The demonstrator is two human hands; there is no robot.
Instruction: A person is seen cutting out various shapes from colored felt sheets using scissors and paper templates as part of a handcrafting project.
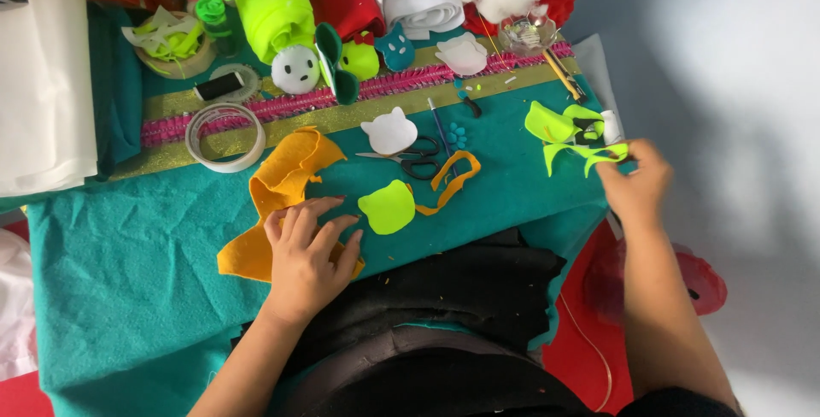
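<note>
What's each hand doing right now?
Left hand: open, flat on the orange felt.
Right hand: pinching the green felt scraps.

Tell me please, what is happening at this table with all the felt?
A person sits at a table covered in teal felt. The left hand lies flat on an orange felt piece. The right hand pinches lime green felt scraps at the table's right edge. Scissors, a lime green felt shape and a white one lie between the hands.
</note>
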